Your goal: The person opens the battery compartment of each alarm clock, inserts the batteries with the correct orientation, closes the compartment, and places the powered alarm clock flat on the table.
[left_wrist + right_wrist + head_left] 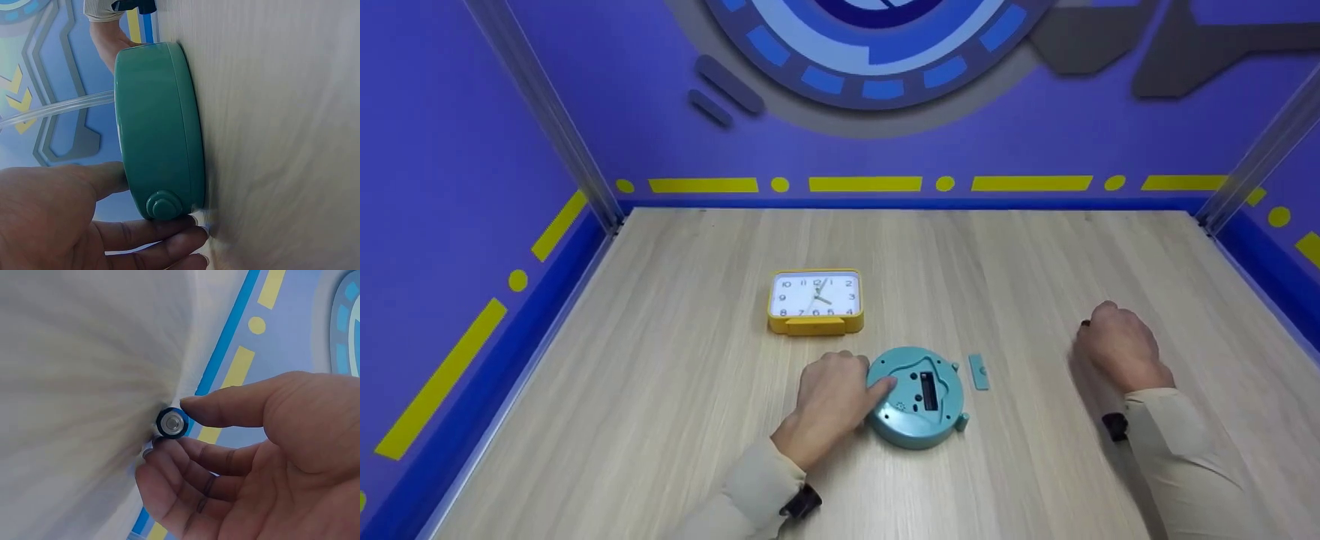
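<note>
A round teal clock [906, 405] lies face down on the table, its back showing an open battery slot [929, 391]. My left hand [834, 390] grips its left side, thumb on the back and fingers against the rim beside a round knob [163, 205]. The small teal battery cover [978, 372] lies just right of the clock. Well off to the right, my right hand [1121, 345] pinches a battery [172, 423] between thumb and fingers, close over the tabletop. One flat metal end of the battery faces the right wrist camera.
A yellow rectangular clock [815, 300] sits face up behind the teal one, to its left. The wooden table [997, 262] is bordered by blue printed walls [877, 161] at the back and sides, with metal posts [547, 112] in the corners.
</note>
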Tool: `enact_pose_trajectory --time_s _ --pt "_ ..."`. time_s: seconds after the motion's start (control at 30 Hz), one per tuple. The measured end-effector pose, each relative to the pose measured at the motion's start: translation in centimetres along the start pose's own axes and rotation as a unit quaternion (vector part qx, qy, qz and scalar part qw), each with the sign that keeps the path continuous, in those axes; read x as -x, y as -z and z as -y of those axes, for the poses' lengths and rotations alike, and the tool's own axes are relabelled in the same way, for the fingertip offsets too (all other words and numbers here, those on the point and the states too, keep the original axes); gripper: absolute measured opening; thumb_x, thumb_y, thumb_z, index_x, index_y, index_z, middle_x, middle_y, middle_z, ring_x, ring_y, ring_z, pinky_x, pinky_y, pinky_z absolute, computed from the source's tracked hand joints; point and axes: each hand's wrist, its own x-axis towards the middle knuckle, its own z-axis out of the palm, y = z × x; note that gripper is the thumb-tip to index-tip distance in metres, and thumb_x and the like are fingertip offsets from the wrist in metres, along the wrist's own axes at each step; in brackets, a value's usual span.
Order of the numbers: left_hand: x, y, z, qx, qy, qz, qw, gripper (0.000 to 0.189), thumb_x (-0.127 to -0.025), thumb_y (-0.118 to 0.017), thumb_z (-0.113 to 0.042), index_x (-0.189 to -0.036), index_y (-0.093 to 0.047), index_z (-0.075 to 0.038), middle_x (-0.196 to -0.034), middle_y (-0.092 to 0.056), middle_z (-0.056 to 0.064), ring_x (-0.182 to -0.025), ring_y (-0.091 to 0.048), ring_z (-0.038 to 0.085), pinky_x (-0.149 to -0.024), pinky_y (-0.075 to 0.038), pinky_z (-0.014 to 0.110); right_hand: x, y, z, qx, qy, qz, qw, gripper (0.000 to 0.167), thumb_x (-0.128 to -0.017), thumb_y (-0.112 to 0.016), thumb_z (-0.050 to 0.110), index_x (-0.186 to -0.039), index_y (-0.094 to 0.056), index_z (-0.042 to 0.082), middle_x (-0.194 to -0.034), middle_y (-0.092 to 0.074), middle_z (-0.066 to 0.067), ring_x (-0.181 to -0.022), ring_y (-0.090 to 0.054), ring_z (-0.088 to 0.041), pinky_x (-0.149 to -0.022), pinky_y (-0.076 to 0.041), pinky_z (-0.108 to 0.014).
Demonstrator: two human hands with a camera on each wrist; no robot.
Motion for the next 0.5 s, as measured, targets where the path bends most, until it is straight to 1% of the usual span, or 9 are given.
enact_pose_trajectory --time_s 0.13,0.2,0.37,0.5 --pt "0.02 0.0 -0.01 0.001 -0.001 -0.007 1.0 0.047 -0.1 -0.071 -0.052 -0.082 -0.072 -0.009 -0.068 -0.049 0.0 -0.066 -0.052 0.016 -0.056 -0.045 0.034 -0.11 0.0 -0.08 -0.004 0.003 0.002 1.0 0.019 -0.094 -0.039 0.0 -0.087 -0.051 -0.012 -0.075 -0.052 -0.022 -0.066 -0.046 -0.033 -0.059 -0.044 -0.049" --pt "0.03 -0.01 -0.01 0.001 0.0 -0.005 1.0 0.046 -0.1 -0.071 -0.052 -0.082 -0.071 -0.009 -0.068 -0.049 0.0 -0.066 -0.052 0.016 -0.056 -0.045 0.034 -0.18 -0.02 -0.14 -0.006 0.005 0.003 1.0 0.018 -0.094 -0.04 0.001 -0.085 -0.051 -0.009 -0.074 -0.051 -0.02 -0.065 -0.046 -0.032 -0.058 -0.043 -0.046" --pt "0.0 0.02 -0.04 0.0 0.005 0.003 1.0 0.046 -0.1 -0.07 -0.053 -0.085 -0.072 -0.009 -0.07 -0.05 0.0 -0.067 -0.05 0.016 -0.057 -0.045 0.033 -0.29 0.05 -0.28 -0.013 0.0 0.012 0.9998 0.017 -0.092 -0.046 0.005 -0.076 -0.046 0.003 -0.071 -0.046 -0.012 -0.064 -0.042 -0.029 -0.056 -0.036 -0.041" --pt "0.0 0.05 -0.08 0.0 0.006 0.005 1.0 0.046 -0.1 -0.07 -0.052 -0.087 -0.073 -0.009 -0.07 -0.05 0.001 -0.068 -0.05 0.016 -0.057 -0.044 0.034 -0.22 0.05 -0.16 -0.017 -0.005 0.02 0.9996 0.019 -0.09 -0.052 0.009 -0.074 -0.04 0.008 -0.069 -0.039 -0.005 -0.063 -0.039 -0.025 -0.056 -0.032 -0.039"
